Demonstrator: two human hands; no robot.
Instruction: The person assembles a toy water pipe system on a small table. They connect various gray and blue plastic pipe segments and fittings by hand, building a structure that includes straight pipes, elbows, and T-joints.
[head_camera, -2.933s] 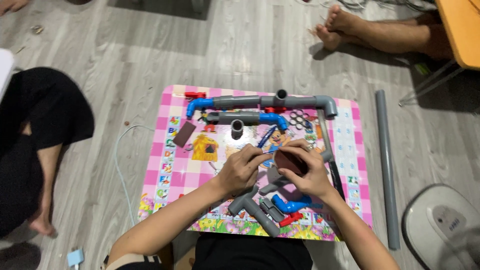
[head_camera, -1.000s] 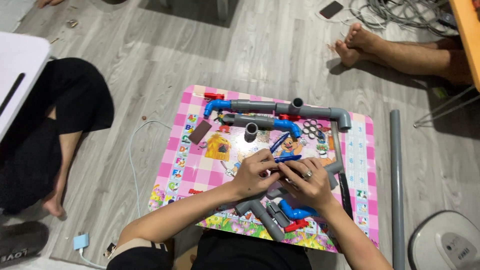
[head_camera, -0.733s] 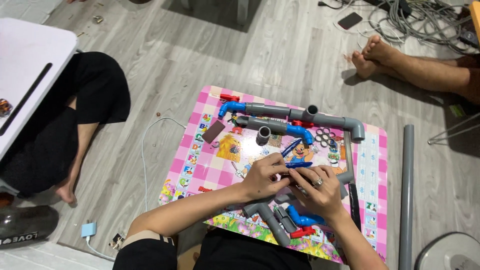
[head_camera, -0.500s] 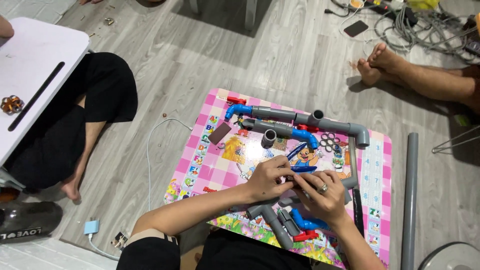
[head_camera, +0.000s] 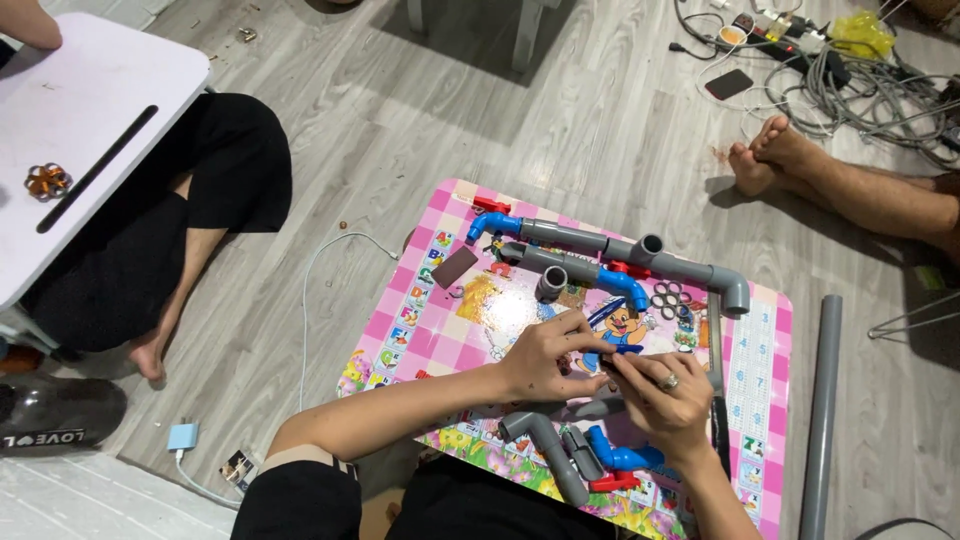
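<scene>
Both hands drifted right, left hand and right hand pinching small blue fitting

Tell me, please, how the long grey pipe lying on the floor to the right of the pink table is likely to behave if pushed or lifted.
The long grey pipe looks like rigid plastic, so it would probably stay stiff rather than sag. Being round and lying on smooth wooden floor, it would likely roll if pushed sideways. It appears hollow like the pipes on the pink table, so probably light for its length.
</scene>
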